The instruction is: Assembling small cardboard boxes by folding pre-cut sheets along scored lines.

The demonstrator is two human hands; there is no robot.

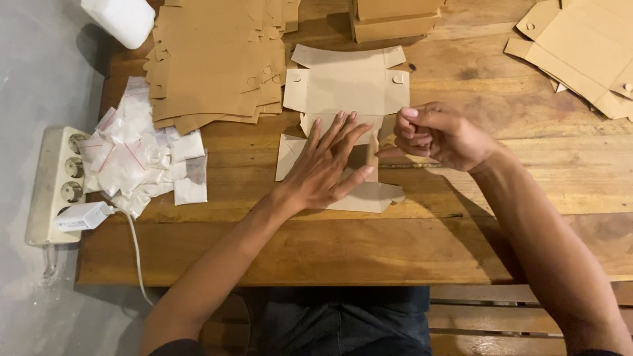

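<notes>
Flat tan cardboard box blank (346,89), seemingly unfolded

- Warm, fairly dim indoor light from above.
- Soft shadows fall under both forearms onto the wooden table (461,250).
- White container (119,20), far left, slightly overexposed.
- Focus mostly sharp.

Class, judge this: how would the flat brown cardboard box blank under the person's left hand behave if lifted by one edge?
The flat brown cardboard box blank looks thin, so probably light. Its cut flaps would likely droop at the creases. The left hand presses it flat, suggesting it springs up.
</notes>
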